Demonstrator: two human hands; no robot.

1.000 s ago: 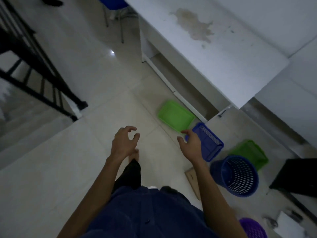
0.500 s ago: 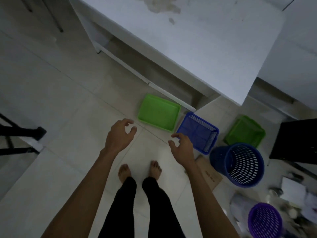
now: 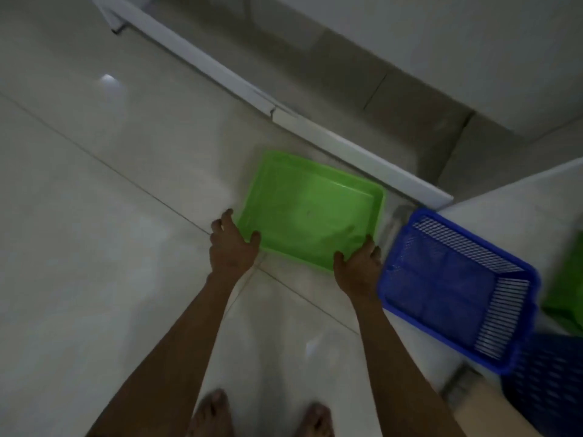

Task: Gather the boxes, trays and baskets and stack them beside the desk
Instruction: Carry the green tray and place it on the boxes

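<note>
Head view. The green tray [image 3: 310, 212] lies on the floor [image 3: 94, 216], centre; the left hand [image 3: 232, 247] and right hand [image 3: 358, 266] grip its near corners. Blue basket [image 3: 454, 288] just beside, at 3 o'clock. Step, apparently: picking up the tray. Next move calls for a level lift.

A pale, glossy tiled floor [image 3: 94, 247] fills most of the view, softened by motion blur. Thin dark grout lines [image 3: 126, 178] cross it on the slant and meet near the middle. A small bright patch of reflected light [image 3: 108, 79] sits on the tiles at the upper left, with a fainter glint [image 3: 310, 346] lower down. Duller grey tiles [image 3: 410, 99] lie toward the upper right. Two bare feet [image 3: 211, 414] stand at the bottom edge.
</note>
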